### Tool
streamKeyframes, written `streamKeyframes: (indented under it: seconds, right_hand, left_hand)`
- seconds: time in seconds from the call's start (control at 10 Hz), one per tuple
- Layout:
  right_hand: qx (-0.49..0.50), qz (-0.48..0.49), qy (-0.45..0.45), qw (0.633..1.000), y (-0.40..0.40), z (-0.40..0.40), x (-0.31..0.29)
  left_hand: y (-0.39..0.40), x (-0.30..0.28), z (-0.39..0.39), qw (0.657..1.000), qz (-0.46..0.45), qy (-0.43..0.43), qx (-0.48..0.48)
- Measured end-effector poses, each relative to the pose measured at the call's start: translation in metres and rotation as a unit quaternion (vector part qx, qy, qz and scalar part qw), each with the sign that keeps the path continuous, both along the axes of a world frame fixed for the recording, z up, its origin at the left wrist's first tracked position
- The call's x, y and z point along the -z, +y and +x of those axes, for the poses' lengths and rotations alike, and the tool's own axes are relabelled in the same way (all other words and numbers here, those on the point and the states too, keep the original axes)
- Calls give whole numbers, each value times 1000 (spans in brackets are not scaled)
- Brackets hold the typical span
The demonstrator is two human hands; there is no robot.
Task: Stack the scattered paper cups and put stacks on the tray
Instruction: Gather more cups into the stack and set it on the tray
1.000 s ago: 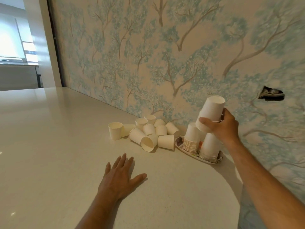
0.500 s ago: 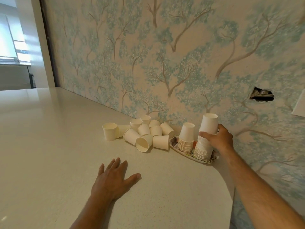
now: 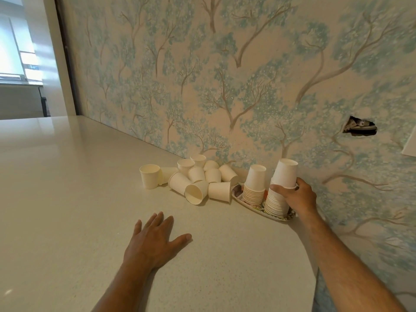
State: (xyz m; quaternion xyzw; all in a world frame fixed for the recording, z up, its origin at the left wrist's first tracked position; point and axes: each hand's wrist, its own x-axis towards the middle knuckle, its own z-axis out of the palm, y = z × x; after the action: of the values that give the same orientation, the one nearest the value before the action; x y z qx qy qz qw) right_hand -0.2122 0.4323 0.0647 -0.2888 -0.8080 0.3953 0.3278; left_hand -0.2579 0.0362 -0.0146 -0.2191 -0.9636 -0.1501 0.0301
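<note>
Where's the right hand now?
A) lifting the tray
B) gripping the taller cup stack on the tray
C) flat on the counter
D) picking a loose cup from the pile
B: the right hand curls round the taller stack, which stands on the tray beside the shorter stack.

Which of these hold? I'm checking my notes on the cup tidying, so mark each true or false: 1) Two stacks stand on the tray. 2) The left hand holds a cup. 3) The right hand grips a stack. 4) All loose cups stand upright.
1) True: a shorter stack and a taller stack stand on the tray.
2) False: the left hand lies flat on the counter.
3) True: the right hand grips the taller stack.
4) False: most loose cups lie tipped over.
</note>
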Motion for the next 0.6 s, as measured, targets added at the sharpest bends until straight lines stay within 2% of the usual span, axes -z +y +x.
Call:
streamKeyframes:
  seconds: [0.2, 0.3, 0.4, 0.5, 0.6]
  right_hand:
    - [-24, -7, -1, 1000, 0, -2, 2]
    - [47, 11, 79, 996, -21, 2, 7]
    - [85, 67, 220, 969, -45, 5, 8]
    - [1, 72, 267, 961, -85, -4, 15]
    - [-75, -31, 170, 982, -108, -17, 21]
  left_hand:
    - [1, -2, 2, 1000, 2, 6, 0]
    - [0, -3, 3, 1000, 4, 8, -2]
    - [1, -3, 3, 1000, 6, 12, -5]
    - [1, -2, 2, 1000, 15, 8, -7]
    - [0, -1, 1, 1000, 25, 8, -7]
